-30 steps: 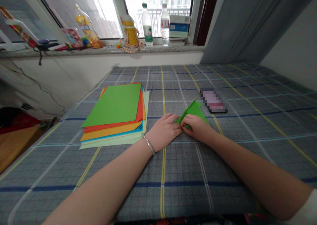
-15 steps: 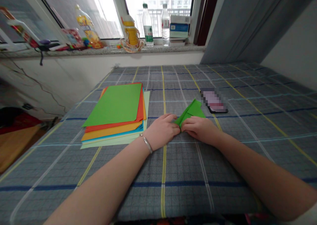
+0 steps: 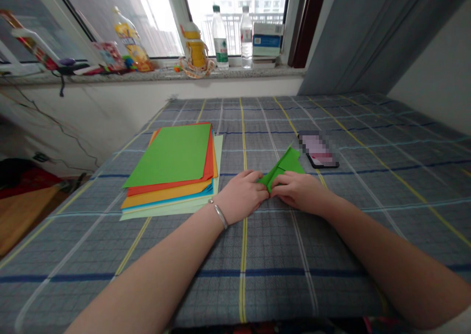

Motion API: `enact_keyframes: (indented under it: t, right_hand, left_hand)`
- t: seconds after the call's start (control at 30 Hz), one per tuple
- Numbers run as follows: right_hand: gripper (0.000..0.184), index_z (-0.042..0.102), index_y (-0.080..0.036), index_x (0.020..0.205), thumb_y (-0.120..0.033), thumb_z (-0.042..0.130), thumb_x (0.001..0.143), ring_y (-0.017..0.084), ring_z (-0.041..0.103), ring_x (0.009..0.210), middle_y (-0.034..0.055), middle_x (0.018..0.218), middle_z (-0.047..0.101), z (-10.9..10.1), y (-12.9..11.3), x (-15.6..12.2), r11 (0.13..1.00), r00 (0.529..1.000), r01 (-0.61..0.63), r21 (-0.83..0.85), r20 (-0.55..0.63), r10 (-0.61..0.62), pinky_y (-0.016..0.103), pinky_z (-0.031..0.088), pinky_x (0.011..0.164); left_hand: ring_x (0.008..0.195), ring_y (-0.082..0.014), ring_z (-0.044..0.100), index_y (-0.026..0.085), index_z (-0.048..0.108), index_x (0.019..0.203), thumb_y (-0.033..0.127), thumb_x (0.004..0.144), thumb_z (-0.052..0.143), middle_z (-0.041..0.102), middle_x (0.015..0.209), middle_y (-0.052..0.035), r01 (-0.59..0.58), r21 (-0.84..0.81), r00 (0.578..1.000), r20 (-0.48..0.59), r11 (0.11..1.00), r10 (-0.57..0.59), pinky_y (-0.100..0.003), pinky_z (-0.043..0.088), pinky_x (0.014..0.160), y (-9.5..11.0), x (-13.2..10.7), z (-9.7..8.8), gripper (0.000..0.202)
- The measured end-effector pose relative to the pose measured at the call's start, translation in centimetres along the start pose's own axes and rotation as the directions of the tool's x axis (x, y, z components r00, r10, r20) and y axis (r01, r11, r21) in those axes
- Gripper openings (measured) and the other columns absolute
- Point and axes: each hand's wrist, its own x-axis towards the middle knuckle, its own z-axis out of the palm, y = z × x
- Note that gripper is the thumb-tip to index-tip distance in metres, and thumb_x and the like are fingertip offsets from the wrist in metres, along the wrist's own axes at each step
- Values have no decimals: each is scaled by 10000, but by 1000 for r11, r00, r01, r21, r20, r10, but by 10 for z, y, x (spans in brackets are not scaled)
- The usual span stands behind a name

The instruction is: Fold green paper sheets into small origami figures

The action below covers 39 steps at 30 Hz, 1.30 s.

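the left hand (image 3: pixel 241 195) and right hand (image 3: pixel 300 192) pinch folded green paper (image 3: pixel 287 163), the water bottle (image 3: pixel 220 39) label too blurred to read

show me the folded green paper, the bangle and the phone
folded green paper (image 3: pixel 286 166), head view, upper flap
silver bangle (image 3: pixel 220 214), head view, middle of the band
phone (image 3: pixel 318 150), head view, blurred screen

Bright daylight pouring through the window (image 3: pixel 235 15), balcony railing (image 3: pixel 235 32) beyond, speckled stone sill (image 3: pixel 154 76) below, grey curtain (image 3: pixel 353 35) hanging right, white wall (image 3: pixel 430 64), wooden floor (image 3: pixel 22 216) down left
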Motion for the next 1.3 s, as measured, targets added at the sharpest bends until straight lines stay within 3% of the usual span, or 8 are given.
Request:
enact_keyframes:
  t: [0.37,0.6,0.7,0.87,1.03,1.13,1.23,1.3]
  right_hand:
    - [220,700,-280,935,-164,591,784,186,606,925,8,1023,689,-12,10,-8,998,1000,1,69,14,-2,321,458,809]
    - [159,701,-254,855,-172,575,803,183,616,870,20,962,698,-17,9,-12,999,999,-30,28,24,29,310,463,764]
    - [122,690,-233,862,-216,573,832,190,615,862,38,932,702,-20,13,-13,998,998,-44,39,-38,46,326,469,769]
    - [160,685,-224,952,-241,564,848,219,600,994,66,1045,678,-16,33,-21,978,951,-202,50,-228,208,386,470,884]
    - [233,686,-175,1007,-298,573,845,253,580,1056,129,1155,613,-1,46,-26,915,898,-403,16,-185,399,424,458,935]
    - [247,674,-164,1013,-308,578,838,265,577,1042,119,1097,647,4,46,-25,902,898,-432,-15,-101,428,438,442,942]
    - [262,655,-162,1023,-321,567,835,266,573,1031,116,1080,647,6,43,-23,876,876,-480,-49,-69,477,419,437,932]
    - [275,646,-155,1011,-345,561,831,280,569,1024,126,1053,644,5,40,-22,844,847,-531,-73,-76,526,421,437,916]
  left_hand:
    - [953,-204,546,216,677,928,229,897,524,710,900,-30,-30,23,1000,5,999,30,-408,341,1003,-3,-1,-1,157]
    - [935,-209,554,189,648,864,222,885,515,701,917,-35,-45,18,999,16,999,45,-389,381,971,-3,-1,2,139]
    - [911,-208,555,176,638,863,228,893,498,685,907,-46,-47,12,999,24,999,47,-378,408,935,-2,-1,2,152]
    - [929,-200,559,182,643,1000,232,918,473,654,950,-58,-2,-51,1000,-8,999,1,-350,446,881,-3,1,7,195]
    - [970,-205,565,168,652,1023,211,947,449,648,912,-64,-52,-24,998,-37,998,51,-348,465,898,-4,5,15,222]
    - [1053,-202,562,177,650,1053,213,960,431,636,1093,-73,-60,-9,996,-71,998,59,-353,459,949,-1,7,19,241]
    - [1138,-199,547,216,609,1148,261,979,402,473,1389,-65,3,-6,994,-105,1000,-4,-349,470,958,5,9,20,271]
    - [1172,-201,542,242,568,1213,277,982,399,399,1459,-63,30,-8,995,-93,1000,-31,-343,478,957,8,9,20,288]
